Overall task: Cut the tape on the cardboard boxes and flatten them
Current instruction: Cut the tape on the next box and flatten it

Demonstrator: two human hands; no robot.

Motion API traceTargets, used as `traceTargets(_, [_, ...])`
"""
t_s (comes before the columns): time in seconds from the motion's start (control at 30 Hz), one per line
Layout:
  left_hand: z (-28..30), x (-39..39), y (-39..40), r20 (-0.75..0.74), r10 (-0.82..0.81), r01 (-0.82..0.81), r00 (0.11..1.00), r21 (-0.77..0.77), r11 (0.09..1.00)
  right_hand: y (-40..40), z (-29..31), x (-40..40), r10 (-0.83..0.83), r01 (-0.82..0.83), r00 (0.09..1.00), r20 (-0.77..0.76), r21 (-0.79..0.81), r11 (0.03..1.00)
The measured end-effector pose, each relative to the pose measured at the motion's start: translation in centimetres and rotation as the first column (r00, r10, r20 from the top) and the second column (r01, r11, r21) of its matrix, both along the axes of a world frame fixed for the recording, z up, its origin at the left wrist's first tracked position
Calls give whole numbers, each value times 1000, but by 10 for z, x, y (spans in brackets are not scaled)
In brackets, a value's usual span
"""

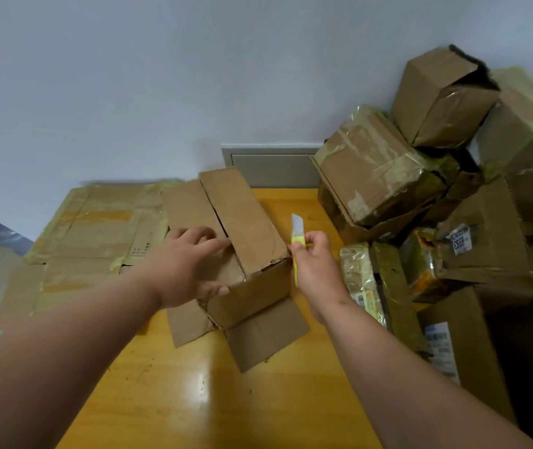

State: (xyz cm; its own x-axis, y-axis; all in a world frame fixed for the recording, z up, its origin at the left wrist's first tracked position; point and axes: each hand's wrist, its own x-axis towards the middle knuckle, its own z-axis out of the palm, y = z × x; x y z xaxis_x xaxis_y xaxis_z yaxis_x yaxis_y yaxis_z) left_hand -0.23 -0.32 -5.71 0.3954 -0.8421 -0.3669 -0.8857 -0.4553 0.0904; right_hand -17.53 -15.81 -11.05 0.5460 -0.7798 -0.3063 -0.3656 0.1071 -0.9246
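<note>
Head view: yellow table (168, 393), grey wall (161, 76).

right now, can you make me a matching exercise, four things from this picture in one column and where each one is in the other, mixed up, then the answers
Things
1. yellow knife
2. open box
3. flattened cardboard
4. pile of taped boxes

Places
A. lying flat at the left of the table
B. stacked at the right, by the wall
C. in the right hand, blade pointing up
D. middle of the table, under the left hand

Pairs: 1-C, 2-D, 3-A, 4-B
</note>
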Motion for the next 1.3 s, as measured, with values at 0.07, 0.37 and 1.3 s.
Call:
traceTargets(0.07, [0,-1,-5,-35,-29,30,999,14,999,-6,4,5,-13,13,1000,8,-18,1000])
traceTargets(0.37, [11,6,-37,53,-221,204,974,228,952,-15,2,4,-83,83,996,14,-12,996])
traceTargets(1.3, [-10,20,-40,50,-332,335,942,-90,938,31,2,-7,46,-73,982,-181,-144,987])
